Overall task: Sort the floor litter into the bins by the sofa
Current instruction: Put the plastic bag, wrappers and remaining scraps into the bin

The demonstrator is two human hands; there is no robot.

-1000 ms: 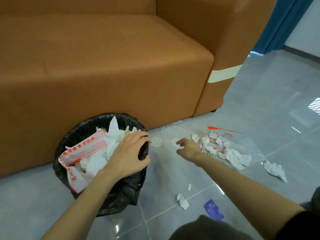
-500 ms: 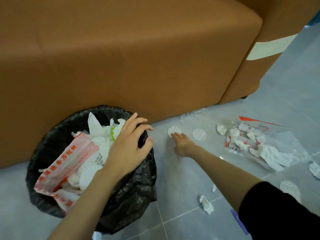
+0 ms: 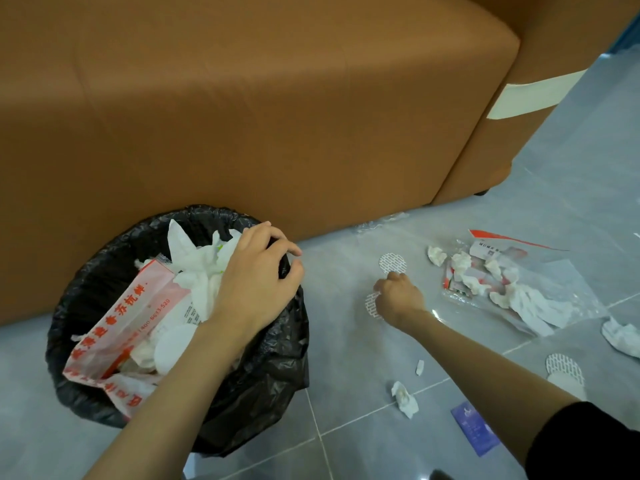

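The right grip [image 3: 398, 299] is held down at the floor [image 3: 346, 341], its fingers curled tight about the edge of a white disc [image 3: 371, 303], which appears to be tilted up off the tile. A second disc [image 3: 391, 263] lies flat just beyond the knuckles. The left grip [image 3: 256, 282] is hooked over the rim of the bin [image 3: 270, 386], with its fingers folded round the black liner and nothing else carried. The bin stands against the sofa [image 3: 277, 116] and is heaped to the brim with tissue and a printed bag [image 3: 114, 327].

The chief risk is judged to lie in that heap: anything laid on top may slide off and be returned to the floor, or the loose tissue may be knocked out. The disc is thin and is held only at its edge, so it could be dropped on the way across. The liner could be dragged off the rim if it is pulled by the left grip.

Only one bin is seen, though several are named in the task, so the disc may be sorted wrongly.

Much litter is left for sorting: a clear bag [image 3: 561, 271] with tissues in it, a crumpled tissue [image 3: 403, 398], a blue card [image 3: 476, 433] and further discs [image 3: 564, 368].
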